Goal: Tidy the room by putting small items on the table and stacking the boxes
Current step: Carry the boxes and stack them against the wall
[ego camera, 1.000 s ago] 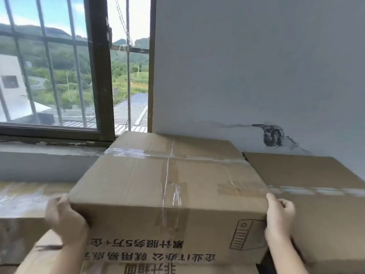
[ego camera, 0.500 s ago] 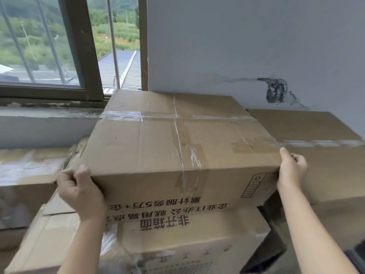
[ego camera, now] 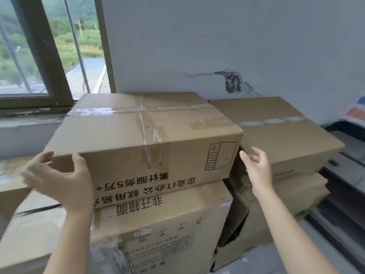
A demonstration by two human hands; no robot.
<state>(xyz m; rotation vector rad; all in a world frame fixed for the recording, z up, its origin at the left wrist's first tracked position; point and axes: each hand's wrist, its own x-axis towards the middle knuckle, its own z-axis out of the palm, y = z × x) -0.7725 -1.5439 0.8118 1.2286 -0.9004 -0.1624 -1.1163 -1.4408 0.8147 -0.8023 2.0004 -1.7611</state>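
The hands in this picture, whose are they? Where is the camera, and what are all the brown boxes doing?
The camera sits on a person's head and looks forward and down, so you see that person's own two arms. There is only this one view. The left hand grips the near left corner of the top box, a taped cardboard box resting on a taller box. The right hand is open, just beside the top box's right corner, holding nothing. More cardboard boxes are stacked to the right, against a grey wall, with a window at the left. The person is stacking boxes to tidy the room.
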